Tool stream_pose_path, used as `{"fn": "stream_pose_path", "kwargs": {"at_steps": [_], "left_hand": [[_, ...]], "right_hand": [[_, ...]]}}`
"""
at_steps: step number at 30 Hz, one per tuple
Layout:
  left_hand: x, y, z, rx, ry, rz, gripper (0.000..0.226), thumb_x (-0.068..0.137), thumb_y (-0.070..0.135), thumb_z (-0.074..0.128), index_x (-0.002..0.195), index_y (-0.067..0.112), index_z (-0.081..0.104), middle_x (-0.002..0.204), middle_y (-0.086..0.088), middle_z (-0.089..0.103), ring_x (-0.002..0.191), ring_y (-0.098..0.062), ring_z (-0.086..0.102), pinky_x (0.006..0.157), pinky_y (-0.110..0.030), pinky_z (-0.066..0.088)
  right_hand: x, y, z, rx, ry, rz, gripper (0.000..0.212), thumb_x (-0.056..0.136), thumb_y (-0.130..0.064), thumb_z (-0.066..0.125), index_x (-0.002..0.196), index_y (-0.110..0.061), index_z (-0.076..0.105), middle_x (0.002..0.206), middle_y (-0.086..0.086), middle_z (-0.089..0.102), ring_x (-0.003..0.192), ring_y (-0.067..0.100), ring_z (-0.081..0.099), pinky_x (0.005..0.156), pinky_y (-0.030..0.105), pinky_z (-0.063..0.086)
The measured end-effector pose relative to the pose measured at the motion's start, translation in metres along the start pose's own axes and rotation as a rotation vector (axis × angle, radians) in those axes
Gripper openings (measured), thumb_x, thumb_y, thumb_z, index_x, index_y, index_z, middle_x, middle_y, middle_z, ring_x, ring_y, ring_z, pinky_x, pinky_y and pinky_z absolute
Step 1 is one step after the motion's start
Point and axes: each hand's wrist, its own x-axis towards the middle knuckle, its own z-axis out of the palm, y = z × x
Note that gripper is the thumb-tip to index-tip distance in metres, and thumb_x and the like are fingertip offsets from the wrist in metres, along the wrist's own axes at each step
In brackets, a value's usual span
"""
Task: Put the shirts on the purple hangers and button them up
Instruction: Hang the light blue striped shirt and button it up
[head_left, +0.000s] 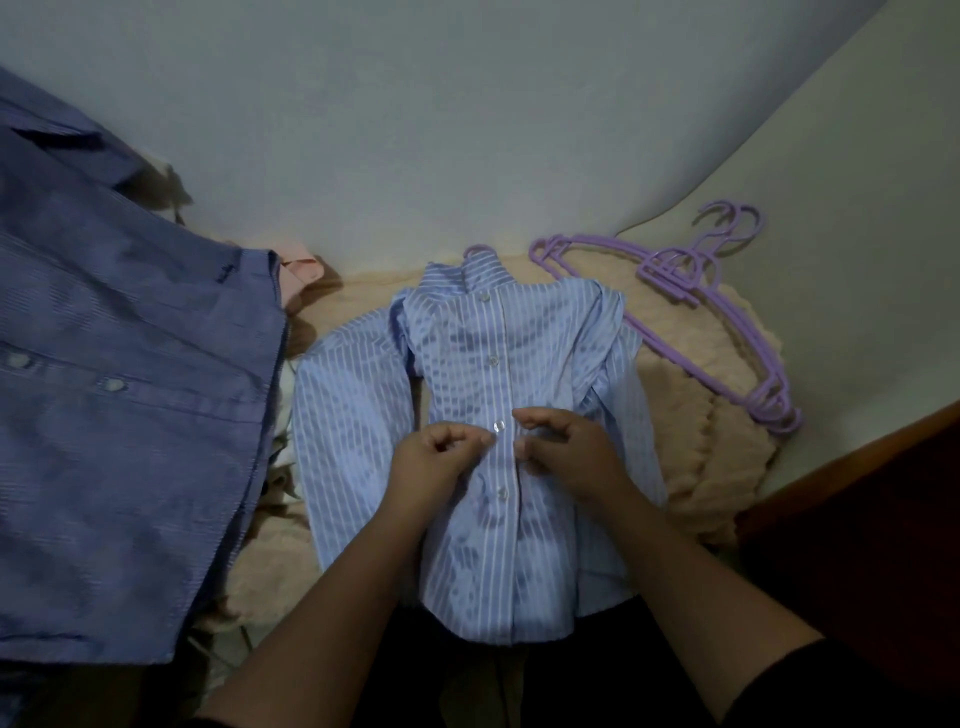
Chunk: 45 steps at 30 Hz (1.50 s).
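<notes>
- Pale grey-white walls meet in a corner behind a fuzzy beige blanket (701, 415), which covers the surface where the work goes on.
- A light blue striped shirt (467, 364) lies front-up in the middle of the blanket, collar towards the wall, sleeves down along its sides.
- A purple hook (475, 250) pokes out just above the collar, so a hanger sits inside this shirt.
- White buttons run down the placket; the ones near the collar and chest look fastened.
- The left hand (436, 457) has its fingers curled, pinching the shirt fabric just left of the placket, beside a button (499, 426).
- The right hand (566, 447) is curled too, pinching the placket edge from the other side, nearly touching the left hand.
- A stack of spare purple hangers (675, 291) lies on the blanket to the right of the shirt, hooks towards the wall.
- A darker blue shirt (130, 389) spreads across the left, partly overlapping the blanket, close to the striped shirt's sleeve.
- A brown wooden edge (857, 467) shows at lower right.
</notes>
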Motion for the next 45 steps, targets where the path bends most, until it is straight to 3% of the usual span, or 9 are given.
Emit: {"fn": "stream_pose_path", "kwargs": {"at_steps": [7, 11, 16, 20, 24, 30, 36, 40, 45], "left_hand": [[0.062, 0.06, -0.008, 0.152, 0.094, 0.305, 0.007, 0.082, 0.017, 0.075, 0.083, 0.01, 0.073, 0.084, 0.001, 0.071, 0.079, -0.003, 0.065, 0.074, -0.018, 0.05], [0.108, 0.074, -0.016, 0.543, 0.162, 0.598, 0.05, 0.067, 0.059, 0.066, 0.102, 0.024, 0.071, 0.11, 0.004, 0.067, 0.113, -0.02, 0.055, 0.099, -0.039, 0.041], [0.124, 0.069, -0.025, 0.545, -0.062, 0.23, 0.061, 0.072, 0.058, 0.072, 0.125, 0.03, 0.06, 0.113, 0.005, 0.062, 0.114, -0.014, 0.058, 0.095, -0.029, 0.044], [0.112, 0.04, -0.035, 0.42, -0.106, 0.081, 0.036, 0.081, 0.034, 0.074, 0.114, 0.019, 0.068, 0.103, 0.008, 0.064, 0.094, -0.006, 0.062, 0.078, -0.024, 0.046], [0.087, 0.012, -0.039, 0.296, -0.145, -0.009, 0.014, 0.074, 0.028, 0.079, 0.086, 0.023, 0.073, 0.083, 0.016, 0.07, 0.078, 0.003, 0.065, 0.071, -0.019, 0.051], [0.073, 0.015, -0.047, 0.29, -0.176, -0.026, 0.036, 0.06, 0.046, 0.082, 0.09, 0.027, 0.075, 0.091, -0.006, 0.074, 0.086, -0.014, 0.07, 0.081, -0.034, 0.057], [0.105, 0.055, -0.036, 0.097, -0.005, 0.047, 0.035, 0.073, 0.04, 0.079, 0.097, 0.016, 0.073, 0.084, -0.012, 0.072, 0.07, -0.015, 0.064, 0.067, -0.04, 0.055], [0.14, 0.081, -0.028, 0.121, 0.023, 0.181, 0.016, 0.091, 0.033, 0.062, 0.09, 0.019, 0.068, 0.071, -0.001, 0.062, 0.05, 0.001, 0.054, 0.047, -0.014, 0.042], [0.189, 0.091, -0.021, 0.137, 0.043, 0.101, 0.046, 0.099, 0.054, 0.029, 0.107, 0.026, 0.065, 0.066, -0.004, 0.057, 0.052, -0.013, 0.049, 0.051, -0.027, 0.035]], "right_hand": [[0.061, -0.044, -0.011, -0.121, 0.048, -0.174, 0.029, 0.082, -0.006, 0.069, 0.106, -0.021, 0.064, 0.098, -0.001, 0.062, 0.069, 0.001, 0.061, 0.062, 0.016, 0.047], [0.1, -0.067, -0.01, -0.396, 0.184, -0.487, 0.035, 0.078, -0.012, 0.075, 0.111, -0.014, 0.064, 0.111, 0.005, 0.058, 0.1, 0.014, 0.054, 0.091, 0.018, 0.041], [0.128, -0.064, -0.015, -0.73, 0.129, -0.326, 0.05, 0.078, -0.038, 0.073, 0.124, -0.024, 0.056, 0.119, -0.007, 0.06, 0.117, 0.01, 0.052, 0.115, 0.039, 0.014], [0.116, -0.041, -0.017, -0.506, 0.064, -0.133, 0.048, 0.076, -0.032, 0.077, 0.119, -0.019, 0.059, 0.104, -0.003, 0.061, 0.096, 0.011, 0.057, 0.087, 0.026, 0.044], [0.085, -0.01, -0.015, -0.491, 0.001, -0.072, 0.052, 0.075, -0.032, 0.077, 0.12, -0.015, 0.057, 0.082, -0.009, 0.054, 0.076, 0.006, 0.052, 0.067, 0.021, 0.041], [0.063, -0.009, -0.016, -0.444, 0.003, -0.108, 0.046, 0.08, -0.027, 0.074, 0.12, -0.021, 0.053, 0.065, -0.008, 0.046, 0.053, 0.0, 0.048, 0.05, 0.012, 0.038], [0.099, -0.054, -0.007, -0.329, 0.031, -0.229, 0.032, 0.093, -0.024, 0.058, 0.123, -0.013, 0.056, 0.079, -0.01, 0.053, 0.07, 0.001, 0.051, 0.072, 0.023, 0.042], [0.14, -0.077, 0.005, -0.402, 0.03, -0.297, 0.029, 0.098, -0.023, 0.047, 0.124, -0.014, 0.058, 0.119, 0.001, 0.059, 0.109, 0.013, 0.054, 0.098, 0.032, 0.043], [0.196, -0.084, 0.008, -0.466, -0.003, -0.252, 0.029, 0.101, -0.029, 0.034, 0.116, -0.027, 0.059, 0.123, 0.001, 0.06, 0.11, 0.016, 0.053, 0.105, 0.042, 0.039]]}}
